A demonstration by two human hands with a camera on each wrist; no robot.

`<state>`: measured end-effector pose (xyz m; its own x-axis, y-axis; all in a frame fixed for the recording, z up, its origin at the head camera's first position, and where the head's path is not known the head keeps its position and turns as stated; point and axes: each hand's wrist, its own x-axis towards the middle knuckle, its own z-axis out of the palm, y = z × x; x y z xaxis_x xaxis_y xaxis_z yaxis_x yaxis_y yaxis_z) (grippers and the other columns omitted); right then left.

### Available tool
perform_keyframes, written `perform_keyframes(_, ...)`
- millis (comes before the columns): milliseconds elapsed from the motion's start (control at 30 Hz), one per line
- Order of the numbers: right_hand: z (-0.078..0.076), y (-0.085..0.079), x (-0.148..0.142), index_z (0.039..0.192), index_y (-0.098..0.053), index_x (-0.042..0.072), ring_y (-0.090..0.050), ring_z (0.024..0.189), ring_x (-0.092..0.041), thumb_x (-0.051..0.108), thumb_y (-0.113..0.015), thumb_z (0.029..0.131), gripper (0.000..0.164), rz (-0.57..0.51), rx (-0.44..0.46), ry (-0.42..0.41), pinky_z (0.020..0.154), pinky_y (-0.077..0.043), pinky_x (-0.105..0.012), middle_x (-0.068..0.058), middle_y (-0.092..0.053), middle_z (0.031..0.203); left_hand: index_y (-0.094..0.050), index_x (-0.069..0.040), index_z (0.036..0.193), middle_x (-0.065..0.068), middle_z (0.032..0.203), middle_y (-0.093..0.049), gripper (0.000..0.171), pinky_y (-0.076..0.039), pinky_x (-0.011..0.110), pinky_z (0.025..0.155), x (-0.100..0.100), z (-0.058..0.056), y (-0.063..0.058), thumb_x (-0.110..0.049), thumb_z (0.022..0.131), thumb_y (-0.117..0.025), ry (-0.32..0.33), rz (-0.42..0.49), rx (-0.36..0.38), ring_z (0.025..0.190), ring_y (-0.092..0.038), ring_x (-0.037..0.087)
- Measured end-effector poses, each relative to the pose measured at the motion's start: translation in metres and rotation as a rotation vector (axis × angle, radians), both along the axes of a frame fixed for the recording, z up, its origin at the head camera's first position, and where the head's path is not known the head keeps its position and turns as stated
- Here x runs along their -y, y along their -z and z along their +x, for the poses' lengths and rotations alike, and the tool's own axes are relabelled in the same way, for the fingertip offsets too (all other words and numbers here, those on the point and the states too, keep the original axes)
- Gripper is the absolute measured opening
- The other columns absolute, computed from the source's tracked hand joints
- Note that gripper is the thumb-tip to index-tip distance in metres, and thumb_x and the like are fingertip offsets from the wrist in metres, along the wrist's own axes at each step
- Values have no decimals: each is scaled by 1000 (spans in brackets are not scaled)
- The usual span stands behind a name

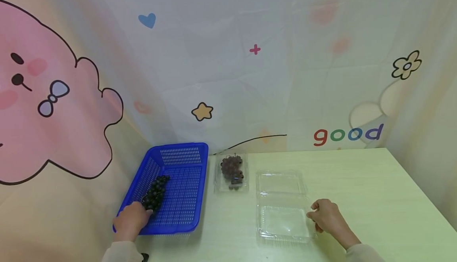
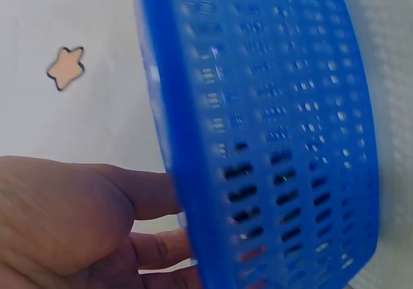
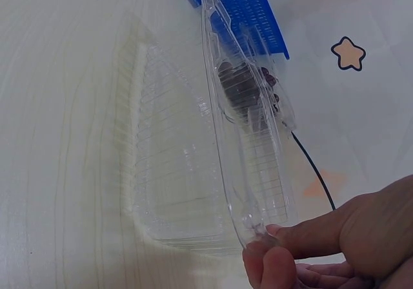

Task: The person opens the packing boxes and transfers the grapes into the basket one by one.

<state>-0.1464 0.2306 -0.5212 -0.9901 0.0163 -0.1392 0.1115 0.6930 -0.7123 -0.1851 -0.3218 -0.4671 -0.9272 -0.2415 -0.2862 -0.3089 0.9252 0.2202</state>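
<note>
My left hand (image 1: 132,219) reaches over the near left rim of a blue plastic basket (image 1: 187,214). Its fingers are at the near end of a bunch of dark green grapes (image 1: 155,192) lying inside. In the left wrist view, the basket wall (image 2: 277,108) hides the fingertips, so I cannot tell whether they grip the bunch. My right hand (image 1: 326,215) pinches the right edge of a clear plastic clamshell box (image 1: 283,220), which lies unfolded on the table. The right wrist view shows thumb and fingers (image 3: 277,263) together on its thin rim.
Between basket and unfolded box, near the wall, another clear box (image 1: 217,186) holds a bunch of dark red grapes (image 1: 232,169). A printed cloth (image 1: 228,64) hangs behind the pale table (image 1: 375,198). Something small and black (image 1: 144,257) shows by the left sleeve.
</note>
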Motion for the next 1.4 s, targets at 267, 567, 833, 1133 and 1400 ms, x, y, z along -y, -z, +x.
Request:
perform_keyframes(267,2,1,0,108,-61,-22,-60,41,-15,-2,-71,89,29,-4,-5,3,77,-61,-48,-7,-63,54,-75,-3,103,8,84,-69,27,-52,52,65,-25,14,-6,-29,99,-69,14,95,-117,75,-65,27)
perform_keyframes(567,1,0,0,109,-60,-24,-60,41,-15,-3,-70,89,31,-26,-10,9,65,-61,-38,-9,-63,56,-70,1,126,20,119,-71,40,-55,58,76,-56,24,-15,-28,99,-71,25,121,-255,98,-69,40)
perform_keyframes(833,2,0,0,111,-58,-26,-60,42,-16,-4,-70,89,34,-37,-13,10,61,-61,-34,-9,-63,57,-70,-2,128,22,125,-68,38,-55,59,80,-75,36,-22,-27,99,-71,73,172,-323,106,-67,43)
perform_keyframes(1133,2,0,0,113,-57,-27,-61,44,-18,-3,-69,89,35,-53,9,25,63,-61,-37,-10,-64,59,-70,-4,129,20,125,-68,41,-55,59,81,-102,45,-22,-30,97,-73,67,188,-346,106,-67,39)
perform_keyframes(1400,1,2,0,113,-59,-25,-61,44,-17,-1,-70,90,35,-48,7,32,65,-62,-38,-9,-65,61,-72,-7,126,21,126,-67,43,-53,62,84,-123,53,-15,-33,92,-79,96,154,-387,108,-66,42)
